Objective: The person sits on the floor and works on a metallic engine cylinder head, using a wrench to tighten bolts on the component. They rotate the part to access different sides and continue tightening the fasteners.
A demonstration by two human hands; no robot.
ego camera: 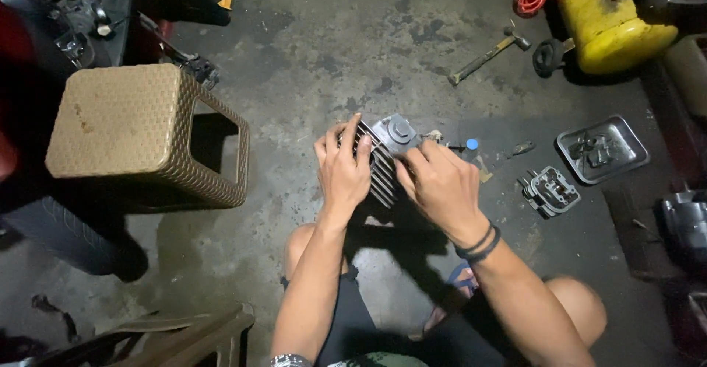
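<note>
Clamped finned cylinder point(383, 162) between left hand point(343, 169) and right hand point(439, 187), best kept steady, fingers off fins.

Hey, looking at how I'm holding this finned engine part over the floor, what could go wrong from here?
1. The finned engine part is held in the air by the left hand and right hand alone; a slip could drop it on the concrete floor and bend its fins.
2. The thin fin edges press against your left fingers and might nick them.
3. The light is dim, so small loose pieces may get lost.
</note>
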